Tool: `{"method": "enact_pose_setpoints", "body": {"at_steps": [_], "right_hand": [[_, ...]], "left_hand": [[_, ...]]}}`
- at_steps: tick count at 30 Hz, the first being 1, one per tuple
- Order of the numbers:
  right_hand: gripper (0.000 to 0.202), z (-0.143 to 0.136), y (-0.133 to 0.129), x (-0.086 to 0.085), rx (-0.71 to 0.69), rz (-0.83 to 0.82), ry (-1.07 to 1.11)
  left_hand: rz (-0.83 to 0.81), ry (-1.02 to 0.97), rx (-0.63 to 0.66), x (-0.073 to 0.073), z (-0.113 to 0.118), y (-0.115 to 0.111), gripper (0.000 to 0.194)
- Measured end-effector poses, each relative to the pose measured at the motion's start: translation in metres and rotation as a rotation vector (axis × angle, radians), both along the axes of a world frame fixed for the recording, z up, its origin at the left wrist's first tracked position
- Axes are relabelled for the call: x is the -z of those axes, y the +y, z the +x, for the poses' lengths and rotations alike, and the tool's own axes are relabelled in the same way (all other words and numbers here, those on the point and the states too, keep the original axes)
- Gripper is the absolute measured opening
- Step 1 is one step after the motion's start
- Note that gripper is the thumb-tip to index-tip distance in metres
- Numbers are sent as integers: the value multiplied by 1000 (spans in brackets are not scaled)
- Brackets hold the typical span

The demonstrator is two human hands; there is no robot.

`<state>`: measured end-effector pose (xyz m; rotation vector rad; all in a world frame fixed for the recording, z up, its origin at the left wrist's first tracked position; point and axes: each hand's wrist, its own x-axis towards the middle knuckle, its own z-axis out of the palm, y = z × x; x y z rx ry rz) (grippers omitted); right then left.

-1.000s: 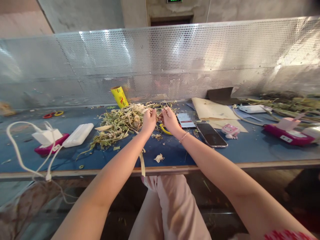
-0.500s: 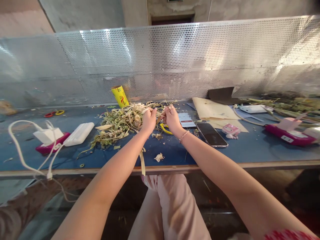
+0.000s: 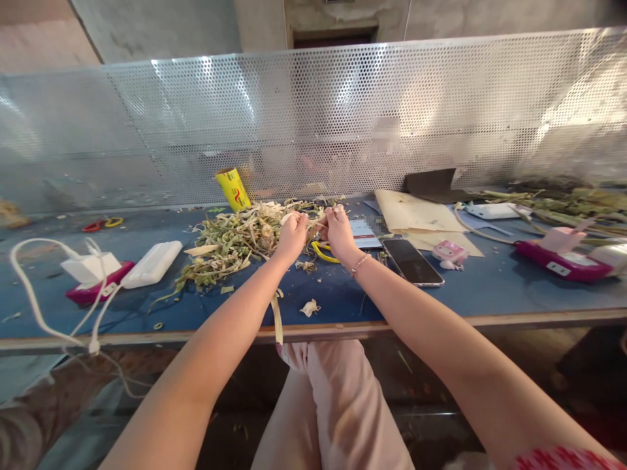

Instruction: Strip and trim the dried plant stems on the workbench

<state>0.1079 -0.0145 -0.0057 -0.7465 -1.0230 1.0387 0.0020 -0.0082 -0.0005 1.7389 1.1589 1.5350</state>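
Observation:
My left hand (image 3: 292,236) is closed in a pinch on a pale piece of dried plant, beside a heap of dried plant stalks and leaves (image 3: 228,245). A short gap away, my right hand (image 3: 340,234) is also pinched closed, with pale plant bits at its fingertips. Exactly how the pieces lie between the fingers is too small to tell. Under the right hand shows a yellow loop handle (image 3: 324,253), partly hidden. A pale plant strip (image 3: 277,318) hangs over the table's front edge, and a dry scrap (image 3: 309,307) lies nearby.
A yellow tube (image 3: 233,189) leans behind the heap. Left are red-and-yellow scissors (image 3: 102,224), a white power bank (image 3: 153,264) and a purple power strip (image 3: 81,295) with cables. Right are a phone (image 3: 412,262), pink case (image 3: 449,252), brown paper (image 3: 416,212) and another purple strip (image 3: 561,261).
The view has shifted slightly, so the table things sit a little further left. Both hands stay pinched in nearly the same place above the table.

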Motion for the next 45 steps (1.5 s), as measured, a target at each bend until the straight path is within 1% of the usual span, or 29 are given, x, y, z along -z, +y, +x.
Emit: {"method": "enact_pose_setpoints", "body": {"at_steps": [3, 8, 10, 12, 15, 20, 26, 32, 36, 41, 45], "right_hand": [[27, -1, -1, 0, 4, 21, -17], [29, 1, 1, 3, 40, 71, -50], [28, 2, 3, 3, 50, 66, -48], [27, 2, 4, 3, 48, 59, -35], [25, 1, 4, 2, 40, 51, -20], [23, -1, 2, 1, 49, 35, -46], [26, -1, 2, 0, 31, -2, -61], [22, 1, -3, -3, -87, -4, -28], [22, 4, -7, -3, -175, 23, -88], [15, 4, -9, -4, -182, 36, -141], [11, 1, -6, -3, -134, 8, -140]], "left_hand": [[-92, -108, 52, 2, 1, 1, 28], [-245, -286, 274, -4, 3, -3, 30], [-274, -324, 321, -7, 3, -6, 31], [-272, -335, 338, -8, 3, -8, 31], [-254, -315, 321, -9, 4, -11, 29], [-221, -319, 251, -10, 4, -13, 23], [-227, -359, 314, -9, 1, -9, 24], [-300, -421, 356, -10, -1, -8, 33], [-305, -426, 364, -9, 0, -7, 34], [-316, -436, 303, -6, 1, -3, 29], [-256, -359, 221, 0, 1, 2, 32]]}}
